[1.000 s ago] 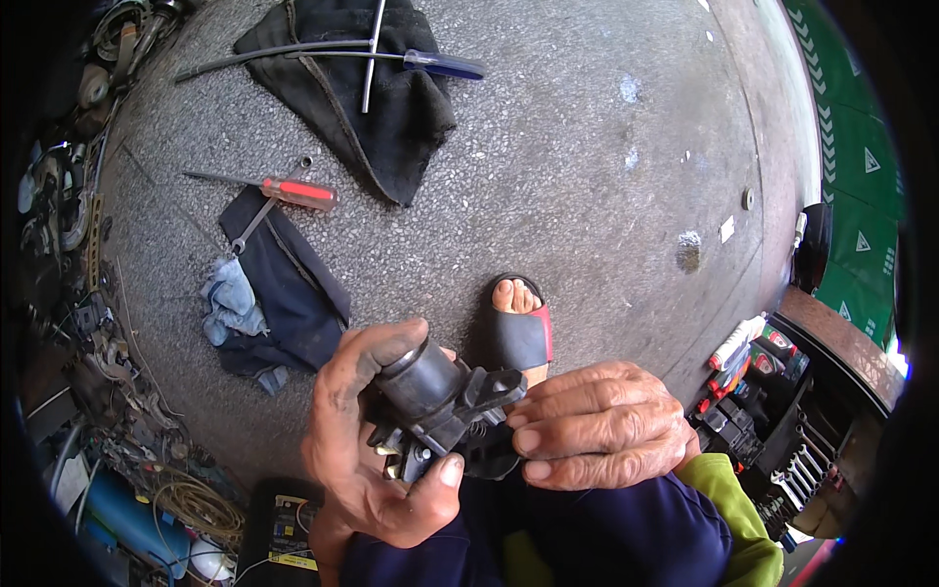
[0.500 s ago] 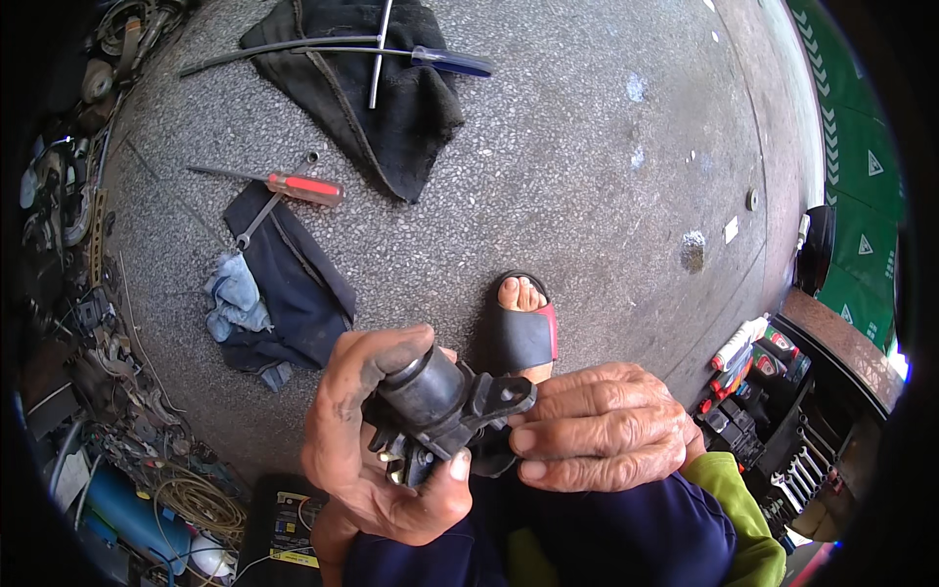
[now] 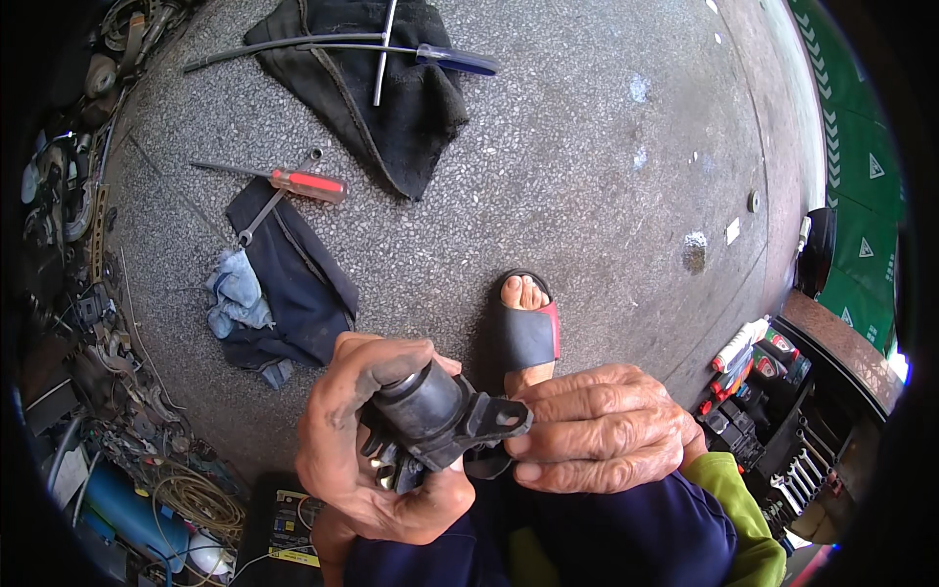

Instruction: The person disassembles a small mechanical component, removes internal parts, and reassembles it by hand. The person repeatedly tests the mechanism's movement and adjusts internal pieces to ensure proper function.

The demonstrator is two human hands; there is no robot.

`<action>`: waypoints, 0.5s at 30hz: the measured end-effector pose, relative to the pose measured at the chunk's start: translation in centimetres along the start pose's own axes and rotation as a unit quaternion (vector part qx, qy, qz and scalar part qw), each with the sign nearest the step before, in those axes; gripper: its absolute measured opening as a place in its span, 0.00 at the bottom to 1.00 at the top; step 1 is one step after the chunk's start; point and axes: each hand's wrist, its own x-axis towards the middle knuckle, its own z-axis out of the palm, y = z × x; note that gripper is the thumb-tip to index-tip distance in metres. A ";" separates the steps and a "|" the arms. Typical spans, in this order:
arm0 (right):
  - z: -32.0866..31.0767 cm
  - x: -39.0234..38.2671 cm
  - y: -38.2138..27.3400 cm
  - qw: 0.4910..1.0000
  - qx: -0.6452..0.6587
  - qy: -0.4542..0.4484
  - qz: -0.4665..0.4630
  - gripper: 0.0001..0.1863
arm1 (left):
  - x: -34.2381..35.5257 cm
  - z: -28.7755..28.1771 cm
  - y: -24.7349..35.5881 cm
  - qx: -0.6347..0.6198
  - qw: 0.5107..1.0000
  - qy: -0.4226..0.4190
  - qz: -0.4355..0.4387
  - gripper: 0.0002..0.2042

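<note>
In front of my lap, my left hand is wrapped round a black cylindrical machine part. This part has a flat lug with a hole on its right side, and small brass-coloured bits show at its lower left. Its exact kind I cannot make out. From the right, my right hand lies against the lug side with its fingers bent and pressed together. Its thumb and whatever is under the fingertips are hidden. Dark grime marks my left index finger.
On the speckled floor, a red-handled screwdriver and a wrench lie by dark cloth. Beyond, a blue-handled screwdriver and metal rods rest on black cloth. Metal parts crowd the left; wrenches stand at right.
The black part has tilted slightly and shifted a little left in my left hand, whose thumb has moved lower behind it. My right hand has barely moved.
</note>
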 end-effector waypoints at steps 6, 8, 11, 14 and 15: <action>-0.2 0.3 -0.5 1.000 0.002 0.009 0.025 0.06 | 0.6 -0.1 0.9 0.019 0.999 -0.027 0.005 0.28; -0.8 0.5 -0.7 0.998 0.020 -0.027 0.059 0.06 | 0.4 -0.1 0.8 0.027 0.999 -0.026 -0.003 0.28; -0.1 0.1 -0.2 0.998 0.042 0.017 0.032 0.07 | 0.5 0.1 1.0 0.029 0.999 -0.012 -0.005 0.27; -0.4 0.3 -0.3 0.996 0.077 0.003 0.032 0.08 | 0.5 0.0 1.3 0.030 1.000 -0.003 -0.003 0.26; -0.7 0.3 -0.3 0.996 0.087 -0.009 0.029 0.07 | 0.6 0.0 1.4 0.029 1.000 -0.008 -0.005 0.26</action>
